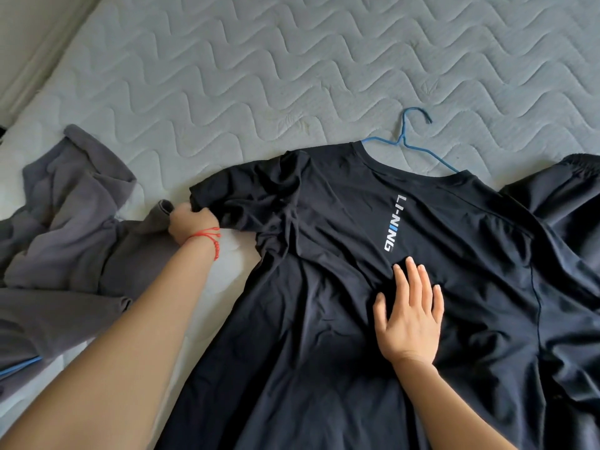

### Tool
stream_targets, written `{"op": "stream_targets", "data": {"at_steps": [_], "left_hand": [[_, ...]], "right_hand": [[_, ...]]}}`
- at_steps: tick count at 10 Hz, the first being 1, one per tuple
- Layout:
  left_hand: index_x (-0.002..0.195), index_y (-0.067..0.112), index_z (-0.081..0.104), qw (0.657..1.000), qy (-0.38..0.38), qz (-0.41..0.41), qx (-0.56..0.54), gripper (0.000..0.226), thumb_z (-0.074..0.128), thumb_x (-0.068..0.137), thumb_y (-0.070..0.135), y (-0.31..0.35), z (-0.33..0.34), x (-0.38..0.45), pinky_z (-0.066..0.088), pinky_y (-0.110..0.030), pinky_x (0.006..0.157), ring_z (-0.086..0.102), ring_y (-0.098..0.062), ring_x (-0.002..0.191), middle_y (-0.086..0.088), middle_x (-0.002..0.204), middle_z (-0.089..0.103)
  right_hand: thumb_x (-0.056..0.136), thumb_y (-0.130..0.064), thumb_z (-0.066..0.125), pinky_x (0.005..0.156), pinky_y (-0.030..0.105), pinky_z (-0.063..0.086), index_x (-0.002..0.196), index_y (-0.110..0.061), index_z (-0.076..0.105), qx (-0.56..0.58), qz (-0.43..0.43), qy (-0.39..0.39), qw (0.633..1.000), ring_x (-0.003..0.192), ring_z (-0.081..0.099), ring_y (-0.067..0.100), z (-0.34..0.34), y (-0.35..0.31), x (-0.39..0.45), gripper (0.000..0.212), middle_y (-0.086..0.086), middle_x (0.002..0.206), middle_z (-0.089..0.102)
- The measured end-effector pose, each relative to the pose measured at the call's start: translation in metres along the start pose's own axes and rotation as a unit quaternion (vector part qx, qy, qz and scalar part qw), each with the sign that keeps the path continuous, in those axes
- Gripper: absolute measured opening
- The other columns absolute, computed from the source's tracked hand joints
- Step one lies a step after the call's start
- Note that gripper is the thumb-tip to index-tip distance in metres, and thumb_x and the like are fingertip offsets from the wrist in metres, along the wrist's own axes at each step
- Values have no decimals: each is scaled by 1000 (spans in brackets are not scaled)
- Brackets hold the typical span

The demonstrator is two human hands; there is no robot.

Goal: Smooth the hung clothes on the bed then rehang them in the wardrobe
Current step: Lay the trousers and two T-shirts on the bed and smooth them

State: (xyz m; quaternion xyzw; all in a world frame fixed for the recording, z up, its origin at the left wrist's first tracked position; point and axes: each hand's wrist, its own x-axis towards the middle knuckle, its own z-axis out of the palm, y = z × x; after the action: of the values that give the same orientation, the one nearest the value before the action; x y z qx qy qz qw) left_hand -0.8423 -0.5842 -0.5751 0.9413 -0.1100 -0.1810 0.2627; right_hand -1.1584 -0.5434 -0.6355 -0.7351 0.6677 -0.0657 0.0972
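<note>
Smoothing only just underway: left hand (190,222) grips the creased black shirt's (324,319) sleeve, right hand (410,315) presses flat, hanger (409,141) still inside, grey garment (71,228) and rehanging to come.

pale quilted mattress (292,60), light wall (29,37) at left

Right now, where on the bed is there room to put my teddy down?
The big bare stretch of mattress above the black T-shirt and blue hanger is free. A narrow strip lies between the grey garment and the shirt, but the left hand gripping the sleeve crosses it. The right hand presses the shirt; near side is crowded.
</note>
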Motion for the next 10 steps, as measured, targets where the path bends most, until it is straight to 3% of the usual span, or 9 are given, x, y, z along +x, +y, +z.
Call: {"op": "stream_targets", "data": {"at_steps": [1, 2, 3, 5, 6, 7, 8, 9, 10], "left_hand": [[117, -3, 53, 996, 80, 12, -29, 33, 53, 85, 7, -8, -6, 3, 31, -33, 96, 46, -36, 119, -26, 127, 50], [107, -2, 60, 995, 54, 81, -23, 30, 55, 86, 17, 5, -3, -11, 36, -36, 94, 52, -37, 112, -27, 114, 60], [106, -7, 60, 998, -45, 51, -12, 50, 55, 85, 38, 16, 9, -16, 42, -38, 90, 55, -40, 107, -28, 113, 62], [134, -3, 27, 996, -73, -15, 38, 71, 69, 79, 12, 27, 17, -20, 34, -35, 102, 40, -33, 126, -22, 142, 29], [133, -4, 29, 994, -87, -44, 48, 67, 68, 78, 6, 18, 16, -15, 38, -36, 102, 43, -36, 125, -24, 140, 37], [123, -8, 48, 992, -108, -13, 63, 49, 64, 80, 7, 8, 9, -9, 42, -35, 97, 51, -35, 120, -22, 129, 54], [121, -1, 57, 995, -90, 35, 17, 44, 65, 78, 6, 0, -6, 0, 40, -27, 98, 55, -28, 118, -15, 127, 59], [116, 0, 59, 995, 38, 85, -43, 40, 65, 76, 2, -12, -23, 12, 41, -29, 97, 57, -31, 112, -22, 120, 61], [121, 4, 51, 984, 115, 133, 35, 43, 62, 80, 10, -22, -25, 3, 37, -42, 95, 44, -35, 121, -22, 128, 48]], "right_hand": [[83, -38, 34, 114, 31, 0, 133, -11, 45, 2, -1, 2, 1000, 137, 22, 20, 0, 0, 0, 58, 8, 146, 40], [83, -38, 34, 114, 31, 0, 133, -11, 45, 3, 0, 1, 1000, 137, 22, 20, -1, 0, -1, 58, 8, 146, 40], [83, -38, 34, 114, 31, 0, 133, -11, 45, 3, -1, 3, 1000, 137, 21, 19, -1, 1, -1, 58, 7, 147, 40], [84, -38, 34, 114, 31, 0, 133, -11, 44, 7, -4, 6, 1000, 138, 21, 19, 0, 1, 0, 58, 7, 147, 40], [84, -38, 34, 114, 31, 0, 133, -11, 44, 10, -3, 4, 1000, 138, 21, 19, 0, 1, -1, 58, 7, 147, 39], [83, -38, 34, 114, 31, 1, 133, -11, 45, 12, -2, 2, 1000, 137, 22, 19, -1, 1, -1, 58, 7, 147, 40], [84, -38, 34, 114, 31, 1, 133, -11, 45, 14, -1, 1, 1000, 137, 21, 19, -1, 1, -1, 58, 7, 147, 40], [84, -38, 34, 114, 31, 0, 133, -11, 45, 16, -3, 3, 1000, 138, 21, 20, 0, 1, -1, 57, 7, 147, 40], [84, -38, 34, 114, 31, 0, 133, -11, 45, 16, -2, 0, 1000, 138, 22, 20, 0, 2, -2, 57, 7, 147, 39]]}}
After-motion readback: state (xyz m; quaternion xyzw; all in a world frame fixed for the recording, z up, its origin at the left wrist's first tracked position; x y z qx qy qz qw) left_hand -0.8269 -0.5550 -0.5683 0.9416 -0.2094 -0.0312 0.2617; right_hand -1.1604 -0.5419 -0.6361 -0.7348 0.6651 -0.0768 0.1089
